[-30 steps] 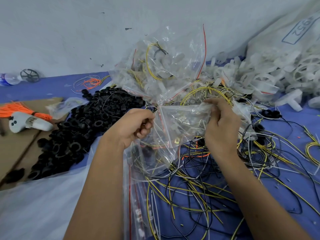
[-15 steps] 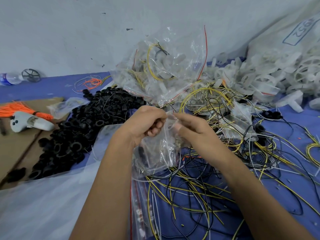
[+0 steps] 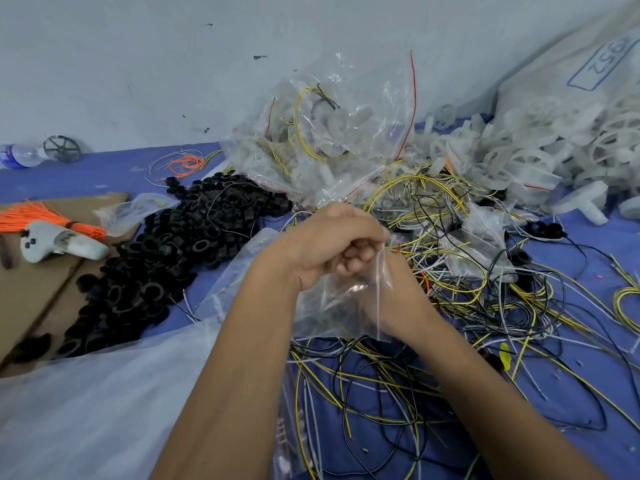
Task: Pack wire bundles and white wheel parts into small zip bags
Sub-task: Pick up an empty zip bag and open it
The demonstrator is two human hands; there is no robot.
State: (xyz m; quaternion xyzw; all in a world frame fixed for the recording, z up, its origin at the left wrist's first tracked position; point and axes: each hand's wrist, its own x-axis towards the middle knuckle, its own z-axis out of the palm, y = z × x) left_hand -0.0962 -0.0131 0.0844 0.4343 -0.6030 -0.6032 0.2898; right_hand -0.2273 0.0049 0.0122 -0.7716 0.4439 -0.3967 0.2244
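Note:
My left hand point(image 3: 332, 244) grips the top of a small clear zip bag point(image 3: 332, 306) at the middle of the view, fingers curled over its rim. My right hand point(image 3: 388, 299) sits behind and inside the bag's plastic, mostly hidden by the film and by my left hand. Loose yellow, black and white wires point(image 3: 450, 271) lie tangled on the blue table point(image 3: 104, 174) around and below my hands. A heap of white wheel parts point(image 3: 540, 150) fills the back right. Filled zip bags point(image 3: 332, 133) are piled behind my hands.
A mound of black rings point(image 3: 166, 251) lies to the left. Farther left are cardboard point(image 3: 34, 299), orange ties point(image 3: 41, 216) and a white controller point(image 3: 59, 242). A large clear plastic sheet point(image 3: 86, 410) covers the front left. A big white sack point(image 3: 571, 64) leans at the back right.
My hands came together: the right hand moved left from the bag's far edge and went into the bag, while the left hand slid right over the rim. The bag now hangs bunched between them.

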